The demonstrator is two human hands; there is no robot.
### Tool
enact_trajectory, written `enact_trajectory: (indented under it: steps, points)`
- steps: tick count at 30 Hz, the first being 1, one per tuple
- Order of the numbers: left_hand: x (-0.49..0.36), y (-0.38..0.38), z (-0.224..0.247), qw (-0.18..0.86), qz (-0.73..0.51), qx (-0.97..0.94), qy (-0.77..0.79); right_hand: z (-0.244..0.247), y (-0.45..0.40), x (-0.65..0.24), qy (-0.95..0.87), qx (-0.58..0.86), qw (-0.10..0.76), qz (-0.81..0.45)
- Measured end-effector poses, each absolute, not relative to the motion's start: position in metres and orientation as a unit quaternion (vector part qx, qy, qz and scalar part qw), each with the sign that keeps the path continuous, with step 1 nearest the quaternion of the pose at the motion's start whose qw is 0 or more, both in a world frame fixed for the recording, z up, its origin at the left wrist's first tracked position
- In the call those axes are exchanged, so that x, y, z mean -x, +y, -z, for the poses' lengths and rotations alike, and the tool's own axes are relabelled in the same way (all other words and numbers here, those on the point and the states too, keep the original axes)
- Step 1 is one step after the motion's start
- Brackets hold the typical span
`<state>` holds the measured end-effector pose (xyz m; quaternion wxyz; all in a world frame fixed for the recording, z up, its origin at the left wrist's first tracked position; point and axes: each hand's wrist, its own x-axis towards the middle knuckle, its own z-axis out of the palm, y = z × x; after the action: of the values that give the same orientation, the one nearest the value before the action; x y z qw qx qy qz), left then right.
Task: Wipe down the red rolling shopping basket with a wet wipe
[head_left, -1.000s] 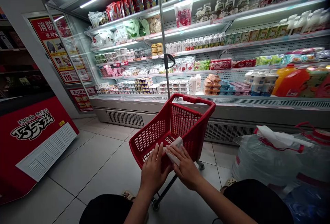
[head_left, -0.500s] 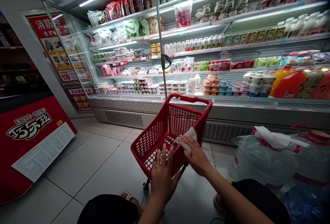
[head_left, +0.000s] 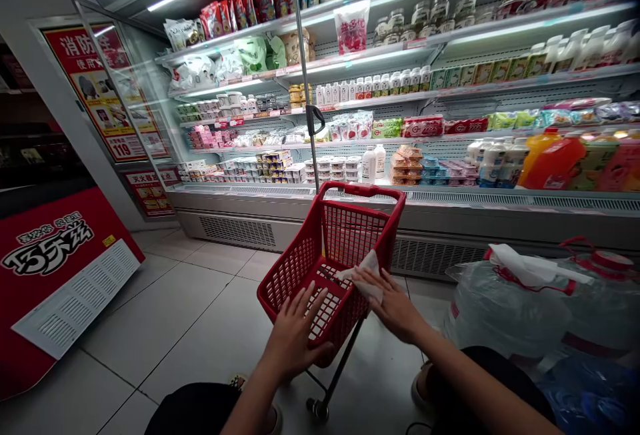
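A red plastic basket cart (head_left: pixel 333 238) with meshed sides stands on the tiled floor in front of me. My left hand (head_left: pixel 295 335) is at its near end, fingers spread, with nothing held in it. At the right rim, my right hand (head_left: pixel 390 298) presses a white cloth or tissue (head_left: pixel 370 268) against the basket, its fingers stretched over it. Part of the cloth pokes out past the fingertips. Below the basket a metal leg and a dark wheel (head_left: pixel 317 409) show.
A lit refrigerated shelf unit (head_left: pixel 430 205) with packaged goods runs behind the cart. Large clear water bottles (head_left: pixel 510 308) stand at the right. A red freezer (head_left: pixel 60 248) is at the left. A thin upright pole (head_left: pixel 306 88) rises behind the basket.
My left hand has moved left and down along the near end. My right hand has shifted slightly right with the cloth. The basket has turned a little, and more of its leg and wheel shows.
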<state>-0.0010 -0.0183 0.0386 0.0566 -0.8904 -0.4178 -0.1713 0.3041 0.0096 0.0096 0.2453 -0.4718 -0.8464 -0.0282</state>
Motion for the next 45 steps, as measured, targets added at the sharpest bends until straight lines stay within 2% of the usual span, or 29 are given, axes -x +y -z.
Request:
enact_trajectory:
  steps: [7,13,18,24,30,37,45]
  points:
    - [0.004,-0.006,-0.028,0.111,0.158,0.882,-0.430,-0.012,0.025,-0.287,-0.813,0.510,0.280,0.016]
    - [-0.013,-0.022,-0.023,0.140,0.178,0.846,-0.483,-0.020,-0.027,-0.245,-0.887,0.389,0.250,0.000]
    - [-0.036,-0.037,-0.017,0.167,0.215,0.817,-0.508,-0.023,-0.040,-0.257,-0.917,0.328,0.224,-0.020]
    - [-0.070,-0.053,-0.010,0.146,0.238,0.801,-0.529,-0.022,0.001,-0.287,-0.851,0.460,0.247,-0.047]
    - [-0.050,-0.048,-0.021,0.069,0.212,0.880,-0.419,-0.020,0.012,-0.271,-0.788,0.544,0.281,-0.062]
    - [-0.016,-0.021,-0.025,0.082,0.208,0.854,-0.470,-0.002,-0.040,-0.240,-0.832,0.474,0.289,0.009]
    - [-0.041,-0.032,-0.015,0.083,0.225,0.825,-0.513,0.009,-0.061,-0.238,-0.857,0.435,0.257,0.104]
